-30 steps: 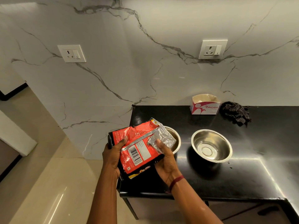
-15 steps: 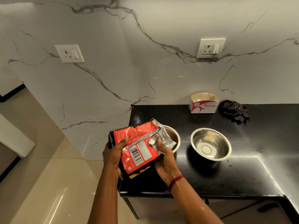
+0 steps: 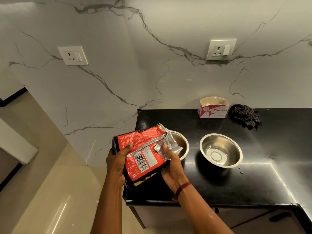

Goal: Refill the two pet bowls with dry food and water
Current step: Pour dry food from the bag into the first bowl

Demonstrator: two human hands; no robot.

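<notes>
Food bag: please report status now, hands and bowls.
Left hand, right hand both grip food bag, open end over left bowl. Right bowl: no food visible. Nothing blocks.

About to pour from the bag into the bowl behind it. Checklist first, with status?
1. Both hands on the food bag, left hand and right hand: ok.
2. Bag mouth open: cannot tell; its foil end looks crumpled.
3. Foil end above the left bowl: ok.
4. Fill level of the left bowl: cannot tell, the bag hides most of it.
5. The right bowl upright on the counter, clear of the bag: ok.
</notes>
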